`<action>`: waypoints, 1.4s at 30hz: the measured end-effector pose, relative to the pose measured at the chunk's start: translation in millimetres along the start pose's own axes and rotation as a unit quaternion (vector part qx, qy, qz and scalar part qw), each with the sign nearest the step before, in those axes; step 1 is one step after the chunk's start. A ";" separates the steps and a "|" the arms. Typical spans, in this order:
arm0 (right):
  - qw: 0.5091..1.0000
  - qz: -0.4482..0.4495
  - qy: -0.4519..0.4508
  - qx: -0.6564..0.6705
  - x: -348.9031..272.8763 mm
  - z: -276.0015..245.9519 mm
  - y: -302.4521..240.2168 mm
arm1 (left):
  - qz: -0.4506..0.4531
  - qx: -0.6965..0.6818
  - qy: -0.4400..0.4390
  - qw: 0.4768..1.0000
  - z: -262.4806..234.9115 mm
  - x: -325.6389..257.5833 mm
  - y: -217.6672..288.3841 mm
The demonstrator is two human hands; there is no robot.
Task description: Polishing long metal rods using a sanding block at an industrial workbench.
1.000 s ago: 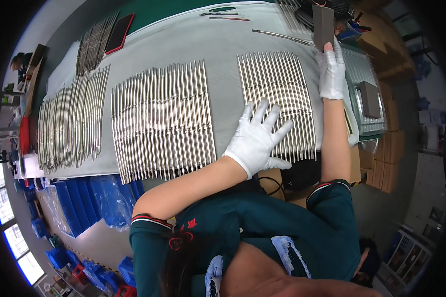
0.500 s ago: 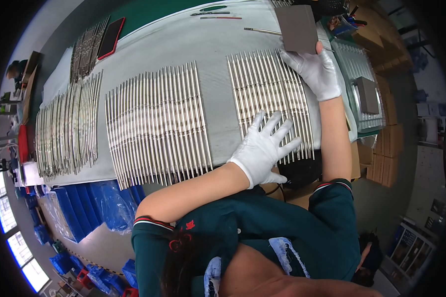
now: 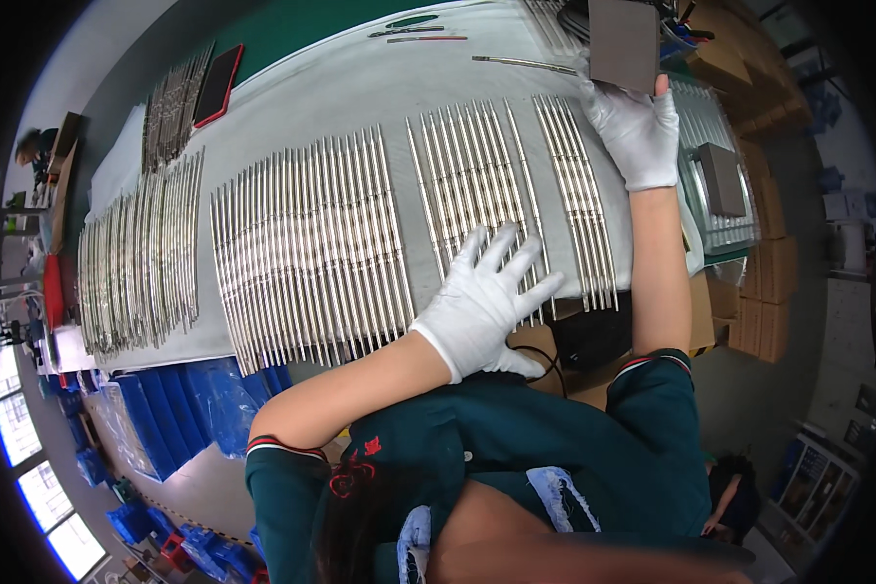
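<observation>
The left hand [image 3: 492, 307], in a thin white fabric glove, is lying palm down across the lower ends of a middle row of rods [image 3: 472, 175], its fingers spreading wide and gripping nothing that shows. These slim, round metal rods are shining silver, with ringed joints breaking their smooth lengths, and are resting side by side on a soft grey cloth [image 3: 423, 73]. A narrow bundle [image 3: 576, 185] of similar rods is lying apart to the right, while a broad row [image 3: 307, 243] is fanning out to the left.

The right hand [image 3: 633, 127], also gloved, is closing around the lower part of a flat, matte grey-brown block [image 3: 623, 44], holding it beyond the narrow bundle; a bare fingertip is showing at the edge. A similar block [image 3: 721, 180] is resting on clear, ridged plastic trays [image 3: 703, 112] at the right.
</observation>
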State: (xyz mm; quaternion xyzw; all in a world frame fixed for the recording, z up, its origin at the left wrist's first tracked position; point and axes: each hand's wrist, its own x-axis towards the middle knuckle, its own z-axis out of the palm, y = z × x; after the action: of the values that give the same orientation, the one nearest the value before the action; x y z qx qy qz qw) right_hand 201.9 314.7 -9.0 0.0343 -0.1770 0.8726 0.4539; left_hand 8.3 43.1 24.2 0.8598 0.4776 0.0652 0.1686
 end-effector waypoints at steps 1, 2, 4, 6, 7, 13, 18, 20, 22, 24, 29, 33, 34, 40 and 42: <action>1.000 0.000 -0.002 0.004 -0.5 0.2 -0.6 | 0.017 -0.004 0.017 1.000 1.6 9.2 3.3; 1.000 0.004 -0.007 0.007 -1.1 0.3 -1.2 | 0.036 -0.004 0.016 0.999 4.5 20.5 9.8; 1.000 -0.001 0.016 0.003 -2.5 1.3 -3.0 | 0.065 -0.018 0.027 0.997 11.4 48.1 20.3; 0.999 -0.010 0.022 -0.027 -3.6 2.7 -4.6 | 0.084 -0.006 0.029 0.996 17.4 70.1 26.2; 0.998 -0.020 0.017 -0.055 -3.9 3.6 -5.2 | 0.079 -0.007 0.036 0.996 20.1 77.6 27.6; 0.995 -0.057 0.022 -0.079 -3.3 8.6 -5.0 | 0.056 0.001 0.037 0.998 23.8 86.0 23.9; 0.998 -0.037 0.017 -0.050 -3.5 9.3 -3.0 | 0.017 0.027 -0.003 0.999 14.9 59.4 19.4; 1.000 -0.022 0.004 -0.001 -3.7 8.7 -2.7 | 0.012 0.020 0.011 1.000 11.3 49.5 15.8; 1.000 -0.017 0.007 -0.009 -4.0 8.1 -2.6 | 0.009 0.028 0.019 0.999 8.8 40.8 13.6; 1.000 -0.016 0.015 -0.013 -4.1 7.8 -2.9 | 0.006 0.032 0.019 0.999 7.2 34.3 12.6; 1.000 0.001 0.023 -0.006 -3.4 7.1 -2.4 | 0.003 0.031 0.012 0.999 6.8 28.7 12.7; 0.999 -0.034 0.028 -0.021 -2.2 5.1 0.5 | 0.014 0.034 0.004 0.999 10.2 36.7 15.6; 0.999 -0.034 0.029 -0.023 -2.2 4.7 0.4 | 0.020 0.038 0.007 0.999 11.5 40.6 16.8; 0.999 -0.036 0.019 -0.010 -1.7 4.4 -1.5 | 0.050 0.001 0.024 0.998 19.4 71.0 25.6; 0.999 -0.043 0.019 -0.006 -2.1 5.1 -2.4 | 0.056 -0.012 0.033 0.998 21.4 79.2 28.3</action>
State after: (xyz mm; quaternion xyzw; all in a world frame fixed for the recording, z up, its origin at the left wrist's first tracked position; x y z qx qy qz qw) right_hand 204.5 312.6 -4.0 0.0223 -0.1717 0.8518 0.4944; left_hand 79.2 91.2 10.3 0.8806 0.4330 0.1083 0.1592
